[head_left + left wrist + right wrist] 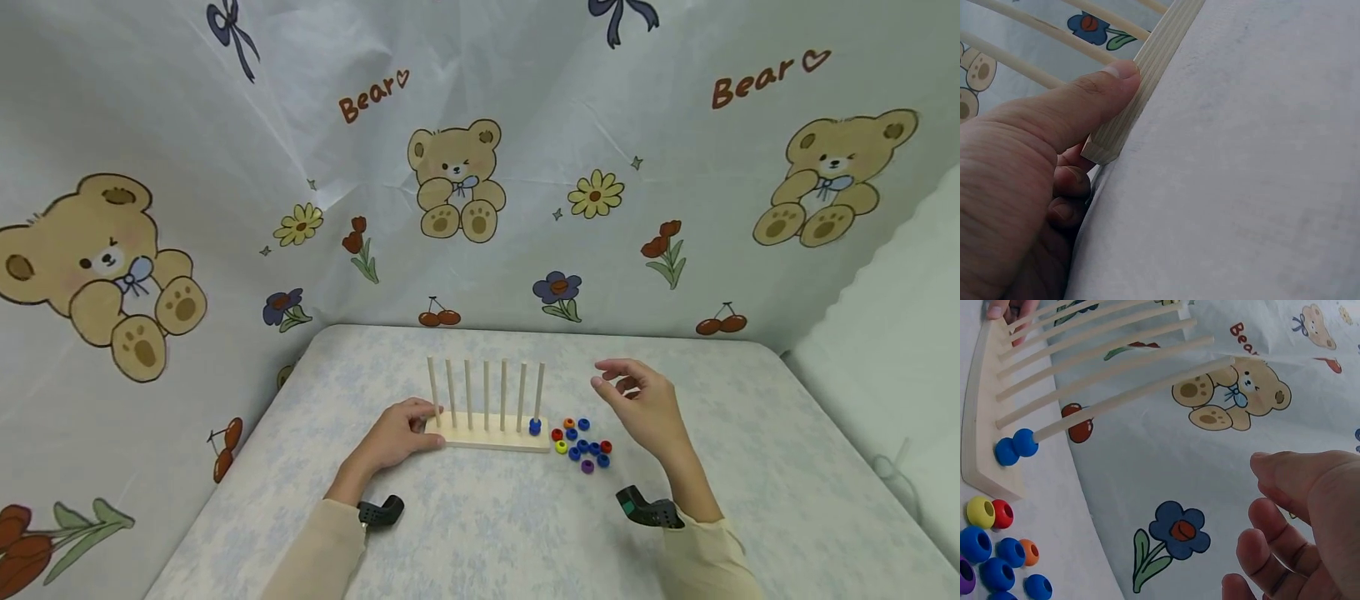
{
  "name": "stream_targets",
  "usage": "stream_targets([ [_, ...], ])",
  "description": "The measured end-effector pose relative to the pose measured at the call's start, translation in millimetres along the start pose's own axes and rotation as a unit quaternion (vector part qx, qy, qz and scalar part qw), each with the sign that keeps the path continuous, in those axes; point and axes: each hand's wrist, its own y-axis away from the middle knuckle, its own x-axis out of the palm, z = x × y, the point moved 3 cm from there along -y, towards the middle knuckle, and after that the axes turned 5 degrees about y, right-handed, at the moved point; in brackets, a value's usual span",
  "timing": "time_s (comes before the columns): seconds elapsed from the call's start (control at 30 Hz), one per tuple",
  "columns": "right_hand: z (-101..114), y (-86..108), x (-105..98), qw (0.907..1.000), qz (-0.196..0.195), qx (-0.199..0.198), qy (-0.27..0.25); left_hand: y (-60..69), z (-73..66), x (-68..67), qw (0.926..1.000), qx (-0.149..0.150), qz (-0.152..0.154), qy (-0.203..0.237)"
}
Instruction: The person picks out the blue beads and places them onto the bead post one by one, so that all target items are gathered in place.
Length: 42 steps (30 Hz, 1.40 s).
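Note:
A pale wooden base (487,435) with several upright pegs stands on the table. Two blue beads (535,427) are stacked on its rightmost peg, also seen low on that peg in the right wrist view (1015,447). My left hand (397,435) grips the base's left end, its thumb on the front edge; in the left wrist view the thumb (1094,100) presses the wood (1125,115). My right hand (647,407) is raised to the right of the loose beads, fingers loosely bent and holding nothing; the right wrist view shows the hand (1310,525) away from the pegs.
Loose beads lie right of the base: several blue (583,446), a yellow (561,447), a purple (587,467), an orange (569,423) and two red (606,447). Behind the table (480,517) hangs a sheet (540,100) printed with bears and flowers.

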Motion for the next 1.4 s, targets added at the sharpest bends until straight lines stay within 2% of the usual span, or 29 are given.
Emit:
stream_targets([
  [0.23, -14.2, -5.1, 11.4, 0.9979, 0.063, 0.013, 0.012, 5.5, -4.4, -7.7, 0.9999, -0.001, -0.009, 0.006],
  [0.5, -37.3, 1.1, 19.7, 0.9909, 0.122, 0.045, 0.037, 5.2, -12.1, -1.6, 0.9999, 0.007, 0.002, 0.013],
  [0.67, -47.9, 5.0, 23.5, 0.9883, 0.133, 0.059, 0.046, 2.6, -10.4, 2.9, 0.9999, 0.003, 0.007, 0.012],
  [0.97, -56.6, 9.5, 36.5, 0.9831, 0.157, 0.083, 0.044, 3.4, -9.8, 3.4, 0.9999, -0.006, 0.002, 0.013],
  [1.17, -62.0, 10.3, 43.7, 0.9801, 0.173, 0.085, 0.046, 3.9, -11.1, 1.8, 0.9999, -0.007, -0.001, 0.011],
  [1.4, -62.4, 9.7, 47.9, 0.9786, 0.180, 0.085, 0.053, 2.1, -6.0, -0.2, 1.0000, -0.003, -0.001, 0.008],
])
